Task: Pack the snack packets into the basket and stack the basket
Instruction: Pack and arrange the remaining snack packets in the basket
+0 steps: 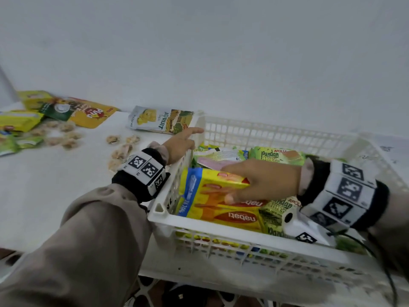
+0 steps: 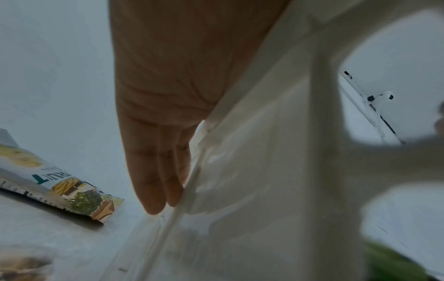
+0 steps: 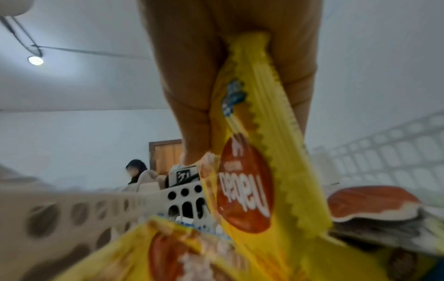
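Note:
A white lattice basket (image 1: pixel 155 210) stands on the white table (image 1: pixel 66 196), with several snack packets inside. My right hand (image 1: pixel 234 182) is inside the basket and pinches a yellow Nabati packet (image 1: pixel 210 185) between thumb and fingers; the right wrist view shows the Nabati packet (image 3: pixel 245 190) tilted on its edge. A second Nabati packet (image 1: pixel 236 218) lies flat beneath it. Green Pandan cake packets (image 1: pixel 276 155) lie further back. My left hand (image 1: pixel 186 138) rests on the basket's left rim, its straight fingers (image 2: pixel 149 180) along the outside of the basket wall (image 2: pixel 264 152).
A jackfruit chips packet (image 1: pixel 159 120) lies on the table just left of the basket's far corner. Yellow and green packets (image 1: pixel 88 114) and several small wrapped snacks (image 1: pixel 66 134) lie at the far left. The basket sits near the table's front edge. A white wall rises behind.

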Action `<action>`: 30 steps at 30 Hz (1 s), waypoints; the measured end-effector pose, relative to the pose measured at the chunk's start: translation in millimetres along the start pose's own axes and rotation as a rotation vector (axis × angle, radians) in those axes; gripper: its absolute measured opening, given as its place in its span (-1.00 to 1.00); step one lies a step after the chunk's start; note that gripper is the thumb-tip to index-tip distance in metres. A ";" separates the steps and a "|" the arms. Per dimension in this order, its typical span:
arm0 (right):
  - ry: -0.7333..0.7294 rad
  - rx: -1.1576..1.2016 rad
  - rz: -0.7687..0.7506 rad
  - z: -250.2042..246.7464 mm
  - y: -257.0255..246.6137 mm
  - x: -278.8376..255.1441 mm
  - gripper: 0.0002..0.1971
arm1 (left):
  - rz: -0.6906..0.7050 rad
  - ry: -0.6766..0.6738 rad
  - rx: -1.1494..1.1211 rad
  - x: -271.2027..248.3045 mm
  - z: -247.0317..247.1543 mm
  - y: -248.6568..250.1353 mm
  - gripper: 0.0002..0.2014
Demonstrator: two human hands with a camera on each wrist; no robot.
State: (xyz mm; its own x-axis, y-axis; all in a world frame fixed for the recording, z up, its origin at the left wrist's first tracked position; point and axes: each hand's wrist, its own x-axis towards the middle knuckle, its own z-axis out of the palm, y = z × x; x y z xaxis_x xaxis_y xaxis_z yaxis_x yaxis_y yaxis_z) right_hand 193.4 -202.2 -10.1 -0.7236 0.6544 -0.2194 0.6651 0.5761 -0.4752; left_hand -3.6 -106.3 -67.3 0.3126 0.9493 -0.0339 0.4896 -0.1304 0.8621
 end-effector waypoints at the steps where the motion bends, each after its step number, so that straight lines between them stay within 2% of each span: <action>1: 0.044 0.031 0.011 -3.1 3.7 0.2 -0.77 | -0.006 0.003 0.006 -0.4 0.3 0.2 -0.48; 3: 0.154 0.097 0.034 -11.5 10.9 -1.8 -0.85 | -0.019 0.001 0.011 0.3 0.7 -0.6 -0.52; 6: 0.282 0.186 0.056 -26.7 17.7 -8.9 -0.74 | -0.029 -0.018 -0.010 1.4 0.9 -3.1 -0.57; 9: 0.326 0.291 0.050 -36.5 18.3 -14.3 -0.63 | -0.025 -0.034 -0.070 4.1 0.9 -6.3 -0.57; 12: 0.333 0.358 0.055 -37.7 19.2 -15.1 -0.62 | -0.011 -0.020 -0.065 2.9 0.2 -3.8 -0.53; 17: 0.212 0.395 0.127 -27.9 24.4 -7.3 -0.70 | 0.000 -0.013 -0.043 0.9 0.2 -2.1 -0.56; 20: 0.051 0.425 0.152 -19.8 23.2 2.1 -0.74 | 0.007 0.005 -0.001 1.1 0.9 -1.0 -0.50; 22: -0.067 0.439 0.168 -9.5 23.2 11.0 -0.69 | 0.013 0.010 -0.001 -0.1 0.9 0.5 -0.48; 25: -0.173 0.382 0.170 6.4 19.9 22.2 -0.46 | 0.011 0.013 -0.016 -2.6 0.8 3.8 -0.47; 30: -0.203 0.158 0.156 19.7 12.2 25.6 -0.44 | 0.005 0.000 -0.022 -2.7 0.8 2.9 -0.47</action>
State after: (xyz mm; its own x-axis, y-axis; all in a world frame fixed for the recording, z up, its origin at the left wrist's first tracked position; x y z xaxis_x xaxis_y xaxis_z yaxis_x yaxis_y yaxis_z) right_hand 179.4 -188.1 -38.3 -0.6479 0.6086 -0.4581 0.7455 0.3829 -0.5456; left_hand -2.4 -109.5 -65.1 0.3150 0.9486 -0.0296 0.4704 -0.1290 0.8730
